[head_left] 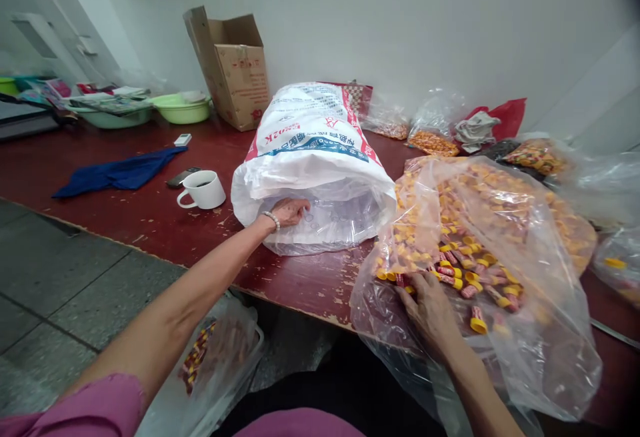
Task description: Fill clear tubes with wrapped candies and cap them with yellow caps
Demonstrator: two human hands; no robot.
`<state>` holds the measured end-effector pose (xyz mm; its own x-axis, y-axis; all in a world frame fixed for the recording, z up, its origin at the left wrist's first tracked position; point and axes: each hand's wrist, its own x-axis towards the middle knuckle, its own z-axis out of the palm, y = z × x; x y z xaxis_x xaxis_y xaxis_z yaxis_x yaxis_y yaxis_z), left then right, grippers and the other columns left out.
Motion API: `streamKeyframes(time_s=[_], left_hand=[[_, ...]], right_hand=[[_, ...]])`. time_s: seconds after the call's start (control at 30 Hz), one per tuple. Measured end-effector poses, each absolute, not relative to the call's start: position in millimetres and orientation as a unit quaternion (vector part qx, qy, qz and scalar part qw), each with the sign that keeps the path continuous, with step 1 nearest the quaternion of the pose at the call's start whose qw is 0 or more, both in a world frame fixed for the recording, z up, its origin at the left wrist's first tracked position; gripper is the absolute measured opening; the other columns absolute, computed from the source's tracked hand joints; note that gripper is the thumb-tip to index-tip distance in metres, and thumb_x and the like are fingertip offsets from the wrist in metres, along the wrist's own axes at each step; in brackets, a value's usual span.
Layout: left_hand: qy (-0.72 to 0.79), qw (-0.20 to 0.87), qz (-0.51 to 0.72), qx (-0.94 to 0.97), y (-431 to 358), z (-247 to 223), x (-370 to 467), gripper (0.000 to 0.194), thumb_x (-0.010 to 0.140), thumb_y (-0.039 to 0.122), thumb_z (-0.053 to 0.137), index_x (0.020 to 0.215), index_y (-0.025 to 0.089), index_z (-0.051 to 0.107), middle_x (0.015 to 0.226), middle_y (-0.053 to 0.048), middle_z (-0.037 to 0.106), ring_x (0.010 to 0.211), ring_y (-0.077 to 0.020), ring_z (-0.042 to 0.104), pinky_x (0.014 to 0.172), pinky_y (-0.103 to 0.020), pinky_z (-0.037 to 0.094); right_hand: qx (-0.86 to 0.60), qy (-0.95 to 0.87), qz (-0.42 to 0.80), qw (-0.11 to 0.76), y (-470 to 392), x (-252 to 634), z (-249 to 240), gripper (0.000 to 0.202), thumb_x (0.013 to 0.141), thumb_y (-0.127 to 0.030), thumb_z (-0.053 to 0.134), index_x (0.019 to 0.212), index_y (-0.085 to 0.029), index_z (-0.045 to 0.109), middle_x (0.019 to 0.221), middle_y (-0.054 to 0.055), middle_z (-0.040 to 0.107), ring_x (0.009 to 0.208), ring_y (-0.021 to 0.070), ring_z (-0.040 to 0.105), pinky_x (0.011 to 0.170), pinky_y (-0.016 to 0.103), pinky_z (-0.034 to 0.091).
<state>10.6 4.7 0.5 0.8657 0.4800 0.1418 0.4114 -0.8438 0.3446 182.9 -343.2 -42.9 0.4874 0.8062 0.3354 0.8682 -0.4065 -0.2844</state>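
Observation:
A large white woven sack (305,117) with red and blue print lies on the table, its mouth facing me. Small clear ring-like pieces (335,214) show inside it. My left hand (291,212), with a beaded bracelet on the wrist, reaches into the mouth with its fingers curled; what they hold, if anything, is too small to make out. On the right lies an open clear plastic bag (545,350) full of small pink pieces with yellow caps (467,270). My right hand (424,300) is at the near edge of these pieces, fingers bent down among them, tips partly hidden.
A white mug (203,190), a phone (183,177) and a blue cloth (120,172) are at the left. Behind stand a cardboard box (243,80) and a green basin (181,109). Filled bags (434,140) line the wall. Below the table edge is a lined bin (215,357).

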Motion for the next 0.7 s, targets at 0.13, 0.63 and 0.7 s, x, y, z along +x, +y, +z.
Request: streamKeyframes(time_s=[0.13,0.63,0.7], left_hand=[[0.188,0.141,0.109,0.966,9,1,9,0.028,0.066,0.011,0.059,0.093,0.017,0.067,0.088,-0.005,0.062,0.082,-0.0184,0.055,0.072,-0.024,0.038],[0.218,0.227,0.239,0.918,-38,1,-10,0.025,0.075,0.018,0.043,0.099,0.015,0.052,0.079,-0.002,0.060,0.069,-0.0124,0.054,0.067,-0.023,0.043],[0.210,0.236,0.237,0.919,-44,2,-5,0.029,0.072,0.013,0.044,0.099,0.015,0.053,0.075,0.000,0.059,0.067,-0.0114,0.053,0.066,-0.022,0.043]], right_hand=[[-0.849,-0.478,-0.079,0.214,-342,181,-40,0.017,0.084,-0.031,0.046,0.091,-0.018,0.055,0.094,0.011,0.053,0.084,0.0245,0.055,0.072,0.039,0.049],[-0.861,-0.366,-0.011,0.353,-373,176,-38,0.039,0.082,-0.046,0.046,0.100,-0.015,0.062,0.097,0.012,0.065,0.089,0.0254,0.061,0.079,0.042,0.049],[-0.861,-0.340,0.007,0.379,-371,172,-35,0.042,0.081,-0.048,0.049,0.106,-0.015,0.059,0.099,0.011,0.065,0.087,0.0245,0.062,0.078,0.041,0.049]])
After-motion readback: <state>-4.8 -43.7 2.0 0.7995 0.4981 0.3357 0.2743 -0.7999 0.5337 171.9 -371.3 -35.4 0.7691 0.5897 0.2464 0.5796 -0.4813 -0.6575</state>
